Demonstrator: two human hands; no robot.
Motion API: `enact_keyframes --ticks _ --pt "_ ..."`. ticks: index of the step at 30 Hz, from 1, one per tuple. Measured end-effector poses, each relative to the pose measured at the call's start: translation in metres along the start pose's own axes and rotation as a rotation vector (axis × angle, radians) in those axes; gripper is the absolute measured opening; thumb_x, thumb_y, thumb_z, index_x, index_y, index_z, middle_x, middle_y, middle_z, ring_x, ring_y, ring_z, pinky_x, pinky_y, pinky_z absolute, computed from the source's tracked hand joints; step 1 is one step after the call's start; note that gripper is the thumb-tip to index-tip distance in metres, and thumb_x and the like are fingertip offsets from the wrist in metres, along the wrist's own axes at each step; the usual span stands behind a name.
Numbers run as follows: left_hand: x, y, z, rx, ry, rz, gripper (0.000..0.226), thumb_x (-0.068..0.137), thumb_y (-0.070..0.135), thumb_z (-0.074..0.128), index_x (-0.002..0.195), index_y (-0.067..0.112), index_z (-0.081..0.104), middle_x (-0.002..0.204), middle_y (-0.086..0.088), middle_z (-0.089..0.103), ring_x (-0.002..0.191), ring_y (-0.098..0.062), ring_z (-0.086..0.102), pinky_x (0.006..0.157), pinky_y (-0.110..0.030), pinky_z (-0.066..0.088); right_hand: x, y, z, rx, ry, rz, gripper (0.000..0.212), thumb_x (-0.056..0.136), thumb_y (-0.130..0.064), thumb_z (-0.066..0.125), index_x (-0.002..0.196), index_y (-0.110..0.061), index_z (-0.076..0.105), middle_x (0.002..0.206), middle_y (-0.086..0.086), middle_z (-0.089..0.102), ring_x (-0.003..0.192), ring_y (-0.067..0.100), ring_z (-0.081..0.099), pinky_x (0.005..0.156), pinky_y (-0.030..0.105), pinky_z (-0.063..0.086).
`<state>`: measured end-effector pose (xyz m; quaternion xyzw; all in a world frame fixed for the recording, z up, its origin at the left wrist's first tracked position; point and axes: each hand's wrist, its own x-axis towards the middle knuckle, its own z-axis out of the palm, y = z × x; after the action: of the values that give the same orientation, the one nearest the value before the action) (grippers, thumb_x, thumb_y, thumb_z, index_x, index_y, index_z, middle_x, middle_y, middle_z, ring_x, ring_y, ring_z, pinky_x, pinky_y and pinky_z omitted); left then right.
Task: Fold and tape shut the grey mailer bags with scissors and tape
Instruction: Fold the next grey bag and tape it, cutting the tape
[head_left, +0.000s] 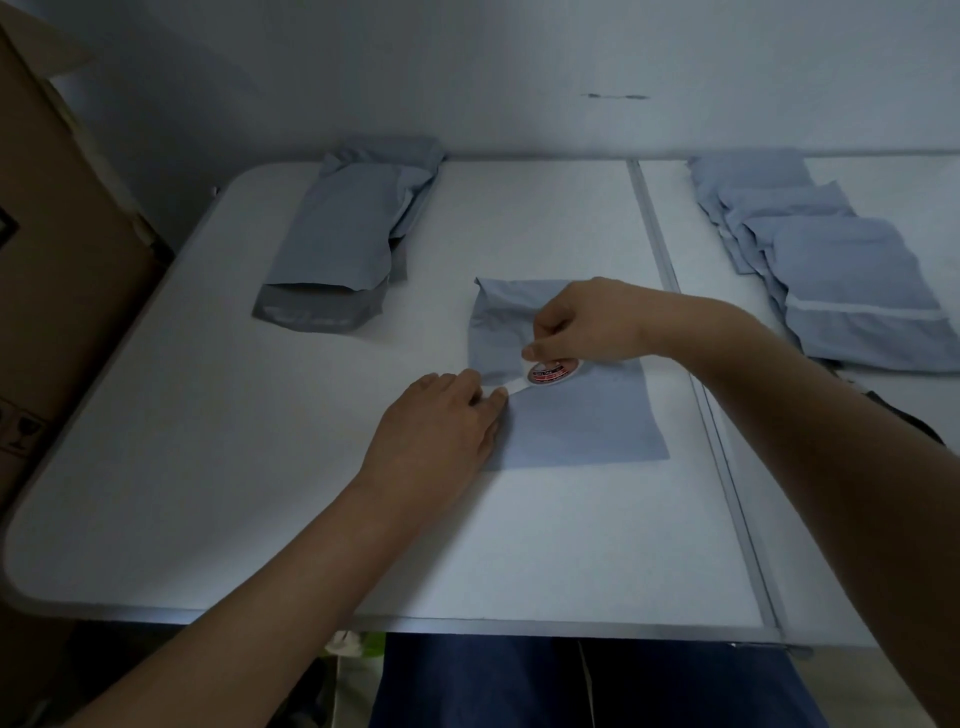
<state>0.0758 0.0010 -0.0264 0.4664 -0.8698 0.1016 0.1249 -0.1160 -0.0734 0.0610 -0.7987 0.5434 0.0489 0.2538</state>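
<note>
A grey mailer bag lies folded on the white table in front of me. My right hand grips a small tape roll with a red and white label, held over the bag's fold. A short strip of tape runs from the roll to the bag's left edge. My left hand lies flat there, its fingertips pressing the strip's free end down. No scissors are in view.
A pile of unsealed grey mailers lies at the back left. Several overlapping grey mailers lie at the back right, past a seam in the table. A cardboard box stands at the left edge.
</note>
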Motion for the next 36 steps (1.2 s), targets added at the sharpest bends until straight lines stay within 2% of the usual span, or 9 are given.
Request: enact_keyframes --ticks 2,5,8,11,14,20,30,36 --pt "-0.001 0.001 0.001 0.011 0.01 -0.001 0.027 0.089 0.026 0.059 0.111 0.015 0.071 0.08 -0.002 0.061 0.064 -0.022 0.057 0.063 -0.03 0.045 -0.001 0.002 0.001 -0.012 -0.003 0.0 0.033 0.09 -0.045 0.058 0.062 -0.029 0.055 0.07 -0.009 0.054 0.067 0.005 0.047 0.061 0.023 0.035" --pt "-0.001 0.001 0.002 0.031 0.02 -0.001 0.03 0.089 0.026 0.053 0.111 0.015 0.071 0.081 -0.002 0.061 0.065 -0.022 0.058 0.069 -0.031 0.049 -0.002 0.006 0.002 -0.011 -0.011 0.0 0.033 0.091 -0.044 0.058 0.063 -0.028 0.055 0.069 -0.009 0.055 0.065 0.005 0.047 0.059 0.022 0.033" --pt "-0.001 0.001 0.002 0.025 0.026 -0.006 0.027 0.086 0.025 0.063 0.11 0.015 0.072 0.081 -0.003 0.062 0.065 -0.022 0.058 0.07 -0.031 0.049 -0.003 0.01 0.003 -0.001 -0.026 0.001 0.032 0.09 -0.044 0.058 0.063 -0.028 0.056 0.071 -0.008 0.056 0.065 0.006 0.048 0.059 0.023 0.033" --pt "0.0 0.001 0.001 0.031 0.022 -0.013 0.028 0.089 0.027 0.055 0.109 0.017 0.072 0.079 -0.001 0.061 0.064 -0.02 0.057 0.068 -0.03 0.048 -0.004 0.012 0.004 -0.027 -0.024 0.001 0.032 0.091 -0.044 0.057 0.063 -0.028 0.055 0.071 -0.009 0.055 0.066 0.005 0.048 0.059 0.022 0.033" --pt "0.0 0.001 0.0 0.012 0.011 -0.015 0.026 0.084 0.025 0.069 0.108 0.017 0.073 0.078 -0.001 0.061 0.063 -0.02 0.057 0.068 -0.031 0.048 -0.004 0.013 0.005 -0.046 -0.014 0.005 0.032 0.091 -0.044 0.058 0.063 -0.028 0.054 0.071 -0.009 0.054 0.066 0.005 0.047 0.058 0.021 0.033" --pt "0.001 0.0 0.001 -0.001 -0.005 -0.028 0.028 0.081 0.024 0.073 0.108 0.018 0.073 0.078 -0.001 0.061 0.062 -0.021 0.056 0.074 -0.035 0.052 -0.006 0.013 0.004 -0.063 -0.029 0.024 0.033 0.091 -0.042 0.058 0.061 -0.028 0.052 0.07 -0.007 0.053 0.066 0.006 0.047 0.058 0.021 0.034" --pt "0.0 0.0 -0.002 -0.014 -0.039 -0.02 0.032 0.082 0.021 0.071 0.113 0.016 0.071 0.083 -0.002 0.062 0.066 -0.022 0.057 0.077 -0.037 0.052 -0.005 0.013 0.004 -0.113 -0.041 0.067 0.034 0.091 -0.042 0.059 0.06 -0.028 0.052 0.071 -0.005 0.053 0.064 0.009 0.049 0.055 0.022 0.034" --pt "0.002 -0.004 0.002 -0.037 -0.06 0.009 0.031 0.085 0.016 0.065 0.115 0.013 0.069 0.089 -0.005 0.06 0.074 -0.025 0.056 0.087 -0.042 0.047 -0.003 0.012 0.004 -0.125 -0.035 0.074 0.035 0.089 -0.042 0.061 0.059 -0.028 0.052 0.068 -0.005 0.054 0.062 0.007 0.047 0.055 0.023 0.033"
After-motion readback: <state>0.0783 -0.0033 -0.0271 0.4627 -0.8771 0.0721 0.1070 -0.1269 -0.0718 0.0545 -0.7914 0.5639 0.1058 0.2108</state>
